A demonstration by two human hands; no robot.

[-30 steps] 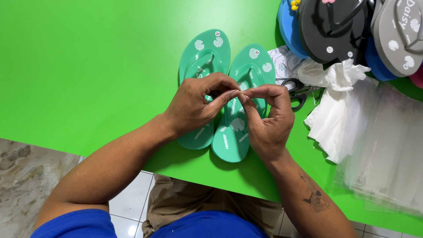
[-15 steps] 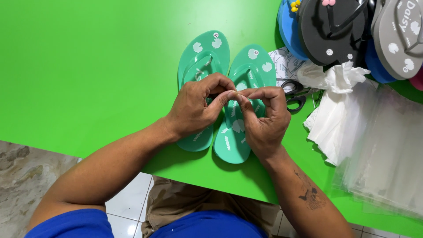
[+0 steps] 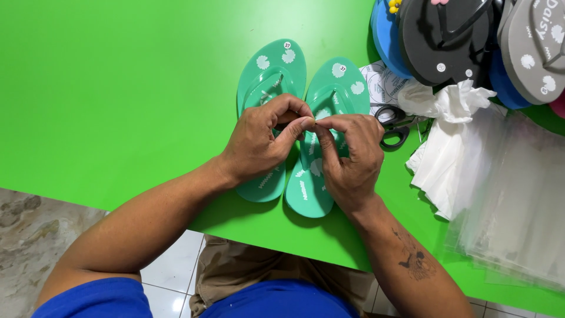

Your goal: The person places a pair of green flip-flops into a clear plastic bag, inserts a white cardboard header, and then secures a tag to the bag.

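Note:
Two teal flip-flops with white flower prints lie side by side on the green table [image 3: 118,88], the left flip-flop [image 3: 272,70] and the right flip-flop [image 3: 338,88]. My left hand [image 3: 262,141] and my right hand [image 3: 350,156] meet over their straps, thumbs and forefingers pinched together on something small between the two sandals. What the fingertips pinch is hidden by the fingers. Both hands cover the middle of the sandals.
Black-handled scissors [image 3: 391,126] lie just right of my right hand. Crumpled white tissue paper [image 3: 447,135] and a stack of clear plastic bags [image 3: 518,200] sit at the right. Several dark, blue and grey flip-flops [image 3: 459,35] are piled at the top right.
The hands have stayed over the straps with only small finger movements; the pinch of thumbs and forefingers has shifted slightly. The sandals have not moved.

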